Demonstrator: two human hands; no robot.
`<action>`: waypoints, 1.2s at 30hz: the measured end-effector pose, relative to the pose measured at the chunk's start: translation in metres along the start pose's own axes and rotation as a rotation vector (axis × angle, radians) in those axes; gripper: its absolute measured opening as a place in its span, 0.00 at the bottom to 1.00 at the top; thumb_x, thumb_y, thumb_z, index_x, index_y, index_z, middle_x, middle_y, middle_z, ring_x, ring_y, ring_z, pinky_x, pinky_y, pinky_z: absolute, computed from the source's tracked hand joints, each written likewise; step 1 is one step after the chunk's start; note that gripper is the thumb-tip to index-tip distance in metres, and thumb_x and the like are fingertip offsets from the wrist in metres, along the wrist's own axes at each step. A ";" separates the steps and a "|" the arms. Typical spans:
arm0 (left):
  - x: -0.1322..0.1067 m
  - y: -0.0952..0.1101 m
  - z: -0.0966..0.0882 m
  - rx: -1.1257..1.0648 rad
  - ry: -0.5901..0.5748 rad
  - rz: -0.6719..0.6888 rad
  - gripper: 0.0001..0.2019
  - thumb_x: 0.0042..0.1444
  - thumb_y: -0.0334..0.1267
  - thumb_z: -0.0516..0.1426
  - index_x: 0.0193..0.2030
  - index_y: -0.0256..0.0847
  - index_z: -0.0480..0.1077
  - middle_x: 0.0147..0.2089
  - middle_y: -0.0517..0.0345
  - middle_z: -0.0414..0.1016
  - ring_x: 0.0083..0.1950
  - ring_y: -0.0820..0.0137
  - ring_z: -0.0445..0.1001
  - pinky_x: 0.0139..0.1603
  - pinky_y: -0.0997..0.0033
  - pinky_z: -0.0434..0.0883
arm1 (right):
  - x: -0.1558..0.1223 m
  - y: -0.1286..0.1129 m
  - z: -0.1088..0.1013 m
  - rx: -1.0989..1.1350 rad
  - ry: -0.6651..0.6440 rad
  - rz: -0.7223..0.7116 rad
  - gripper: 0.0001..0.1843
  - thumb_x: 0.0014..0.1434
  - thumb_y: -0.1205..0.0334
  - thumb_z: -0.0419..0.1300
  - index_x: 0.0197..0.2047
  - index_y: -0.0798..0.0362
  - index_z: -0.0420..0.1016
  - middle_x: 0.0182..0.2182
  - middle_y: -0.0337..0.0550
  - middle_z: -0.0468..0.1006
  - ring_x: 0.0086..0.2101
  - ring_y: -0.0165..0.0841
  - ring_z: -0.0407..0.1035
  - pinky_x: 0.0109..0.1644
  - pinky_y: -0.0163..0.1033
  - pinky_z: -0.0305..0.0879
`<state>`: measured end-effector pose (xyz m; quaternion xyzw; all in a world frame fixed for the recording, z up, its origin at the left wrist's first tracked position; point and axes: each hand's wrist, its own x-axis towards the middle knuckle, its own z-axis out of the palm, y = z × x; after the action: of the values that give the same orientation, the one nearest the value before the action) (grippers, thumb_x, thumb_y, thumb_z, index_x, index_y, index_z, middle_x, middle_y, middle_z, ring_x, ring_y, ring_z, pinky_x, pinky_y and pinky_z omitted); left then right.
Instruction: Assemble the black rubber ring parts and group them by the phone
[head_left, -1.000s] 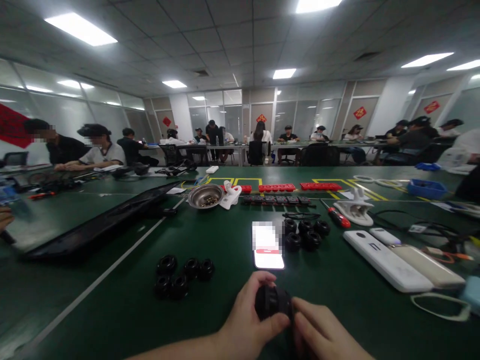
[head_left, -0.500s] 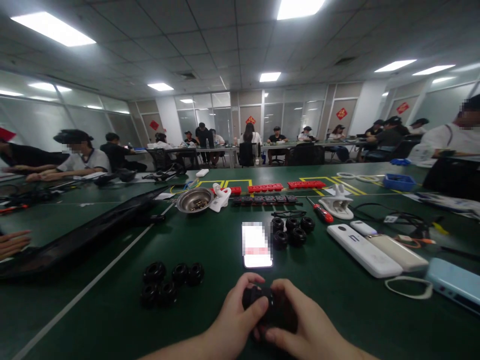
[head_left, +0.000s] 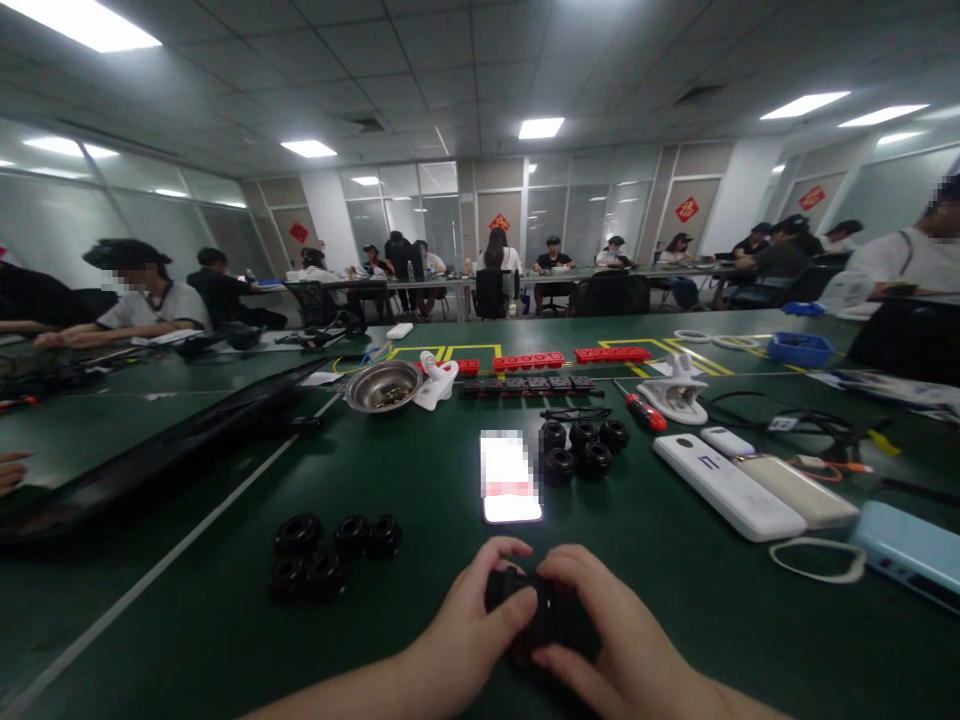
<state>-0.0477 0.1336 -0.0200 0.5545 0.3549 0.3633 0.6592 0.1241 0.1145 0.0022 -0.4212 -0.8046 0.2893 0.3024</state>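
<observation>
Near the front of the green table, my left hand (head_left: 480,612) grips a black round part (head_left: 541,612), its thumb resting across the top. On the other side my right hand (head_left: 611,625) curves around the same part, fingers and thumb closed on it. The part's underside is hidden by my palms, and I cannot make out its exact kind. Just beyond my hands lies a phone (head_left: 511,508) with a bright screen. Several black ring-shaped parts (head_left: 298,533) are grouped to the left. Another such group of black ring-shaped parts (head_left: 596,460) sits right of the phone.
Farther back are a metal bowl (head_left: 356,385) with small pieces, red strips (head_left: 529,361), a black strip (head_left: 529,386) and a red-handled screwdriver (head_left: 646,412). A white power bank (head_left: 724,487) and a light-blue case (head_left: 911,545) lie right. A long black panel (head_left: 150,450) spans the left.
The view has tilted and shifted slightly, so table items appear a little higher. Both hands stay around the black part, with the right-hand fingers shifted slightly on it.
</observation>
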 end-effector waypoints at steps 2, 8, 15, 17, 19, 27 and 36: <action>-0.001 0.001 0.003 0.011 0.014 0.001 0.21 0.45 0.47 0.56 0.44 0.40 0.58 0.31 0.61 0.61 0.31 0.72 0.64 0.30 0.72 0.62 | -0.001 0.000 0.001 -0.019 -0.011 0.052 0.21 0.44 0.62 0.62 0.43 0.53 0.62 0.38 0.44 0.68 0.36 0.35 0.64 0.39 0.38 0.61; -0.003 0.005 0.003 0.054 0.087 0.088 0.25 0.41 0.43 0.59 0.46 0.42 0.57 0.39 0.58 0.63 0.40 0.67 0.64 0.41 0.66 0.61 | 0.003 0.006 0.002 -0.142 -0.044 0.143 0.12 0.59 0.57 0.48 0.30 0.53 0.67 0.28 0.41 0.70 0.30 0.32 0.64 0.33 0.36 0.59; -0.001 0.002 0.001 0.032 0.063 0.038 0.27 0.45 0.52 0.54 0.49 0.42 0.52 0.39 0.56 0.60 0.36 0.69 0.66 0.34 0.68 0.64 | 0.002 0.009 0.000 -0.071 -0.005 0.058 0.14 0.55 0.63 0.54 0.46 0.51 0.64 0.37 0.43 0.72 0.35 0.34 0.66 0.39 0.38 0.62; 0.001 0.001 0.002 0.028 0.070 0.005 0.26 0.46 0.52 0.54 0.48 0.42 0.53 0.36 0.58 0.60 0.28 0.73 0.66 0.27 0.71 0.63 | 0.000 0.011 0.001 -0.086 0.032 -0.042 0.18 0.55 0.65 0.54 0.49 0.51 0.60 0.42 0.45 0.70 0.40 0.35 0.65 0.43 0.40 0.61; 0.002 0.001 0.003 0.030 0.082 -0.012 0.24 0.46 0.50 0.55 0.46 0.41 0.54 0.35 0.59 0.60 0.25 0.75 0.65 0.24 0.73 0.62 | -0.001 0.012 0.002 -0.081 0.051 -0.108 0.19 0.54 0.67 0.53 0.50 0.50 0.58 0.44 0.45 0.68 0.43 0.36 0.63 0.47 0.41 0.60; -0.004 0.007 0.002 0.017 0.063 0.050 0.27 0.42 0.40 0.60 0.48 0.43 0.54 0.41 0.57 0.59 0.44 0.66 0.63 0.43 0.65 0.62 | 0.007 0.013 0.001 -0.102 -0.032 0.133 0.11 0.58 0.58 0.48 0.31 0.53 0.67 0.27 0.41 0.70 0.30 0.34 0.64 0.34 0.40 0.61; 0.000 0.002 0.000 0.069 0.046 0.035 0.20 0.51 0.47 0.52 0.48 0.42 0.54 0.36 0.59 0.59 0.28 0.74 0.65 0.26 0.73 0.63 | 0.001 0.007 0.002 -0.050 0.031 0.087 0.16 0.49 0.64 0.59 0.43 0.52 0.64 0.38 0.43 0.69 0.38 0.35 0.64 0.42 0.39 0.60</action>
<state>-0.0475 0.1333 -0.0184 0.5745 0.3726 0.3750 0.6249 0.1259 0.1182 -0.0034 -0.4675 -0.7877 0.2754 0.2916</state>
